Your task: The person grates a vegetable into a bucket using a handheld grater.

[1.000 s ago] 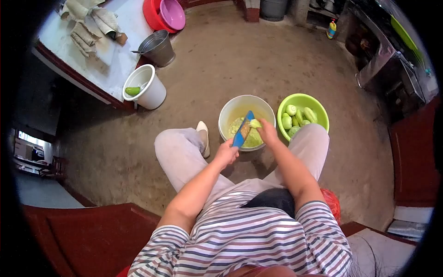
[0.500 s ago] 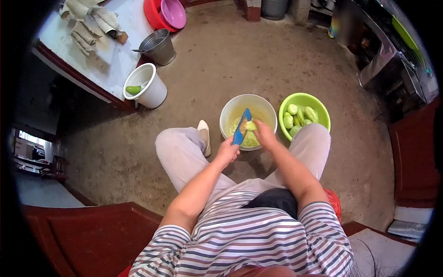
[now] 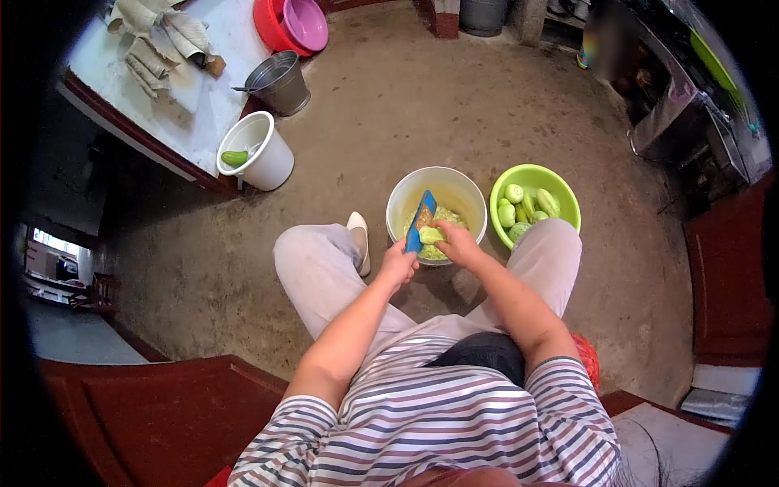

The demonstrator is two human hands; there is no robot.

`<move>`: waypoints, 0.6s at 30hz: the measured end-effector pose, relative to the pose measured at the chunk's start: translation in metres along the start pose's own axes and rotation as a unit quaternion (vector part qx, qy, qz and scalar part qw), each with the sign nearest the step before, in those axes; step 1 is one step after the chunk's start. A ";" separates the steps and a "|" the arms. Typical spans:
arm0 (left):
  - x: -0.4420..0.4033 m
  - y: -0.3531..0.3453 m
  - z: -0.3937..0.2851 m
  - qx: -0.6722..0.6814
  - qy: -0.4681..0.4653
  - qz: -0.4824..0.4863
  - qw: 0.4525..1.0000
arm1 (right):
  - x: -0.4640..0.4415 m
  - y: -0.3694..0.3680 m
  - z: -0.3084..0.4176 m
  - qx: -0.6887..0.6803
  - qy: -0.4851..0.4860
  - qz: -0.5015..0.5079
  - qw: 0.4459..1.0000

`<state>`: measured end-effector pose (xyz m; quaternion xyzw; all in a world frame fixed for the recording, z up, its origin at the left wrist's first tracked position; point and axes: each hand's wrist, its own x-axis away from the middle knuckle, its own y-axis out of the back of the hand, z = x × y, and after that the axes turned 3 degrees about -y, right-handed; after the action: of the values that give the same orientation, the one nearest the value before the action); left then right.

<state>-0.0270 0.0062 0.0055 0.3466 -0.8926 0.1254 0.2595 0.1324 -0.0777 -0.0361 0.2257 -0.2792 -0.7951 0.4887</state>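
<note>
My left hand (image 3: 399, 265) is wrapped round the near end of a blue grater (image 3: 422, 221), which slants over a white bucket (image 3: 393, 209). Pressed on the grater's face is a pale green piece of squash (image 3: 431, 235), pinched in the fingers of my right hand (image 3: 456, 243). Light green shreds (image 3: 448, 216) lie in the bucket below. To the right, a lime-green basin (image 3: 498, 180) holds several whole and cut green squashes (image 3: 548, 203).
A white bucket (image 3: 276, 162) with a green squash in it stands at left. Behind it are a metal bucket (image 3: 284, 85) and red and pink basins (image 3: 306, 23) by a white platform (image 3: 182, 122). A red bag (image 3: 586, 357) sits beside my right hip.
My right hand has moved the squash piece down along the grater, toward my left hand. The grater has tilted slightly and sits a little further left.
</note>
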 end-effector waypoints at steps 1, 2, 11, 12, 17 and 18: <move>0.003 -0.002 0.000 -0.030 -0.009 0.002 0.999 | 0.000 -0.001 -0.001 0.002 0.002 -0.039 0.999; 0.006 -0.004 0.001 -0.061 -0.018 0.003 0.998 | -0.002 0.000 -0.005 0.000 0.002 -0.039 0.999; -0.003 0.001 0.005 -0.023 -0.002 0.006 1.000 | -0.003 0.009 -0.019 0.001 -0.030 -0.075 0.997; -0.005 0.001 0.006 -0.014 -0.002 0.003 1.000 | -0.002 0.011 -0.009 -0.038 -0.041 -0.057 0.997; -0.004 0.002 0.004 -0.002 -0.002 -0.002 1.000 | 0.001 0.006 0.009 -0.038 0.020 0.015 0.999; -0.003 0.002 0.003 -0.001 -0.002 -0.003 1.000 | 0.002 0.006 0.012 -0.037 0.022 0.016 0.999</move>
<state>-0.0278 0.0079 0.0015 0.3494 -0.8922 0.1233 0.2584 0.1279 -0.0787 -0.0230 0.2204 -0.2429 -0.7916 0.5156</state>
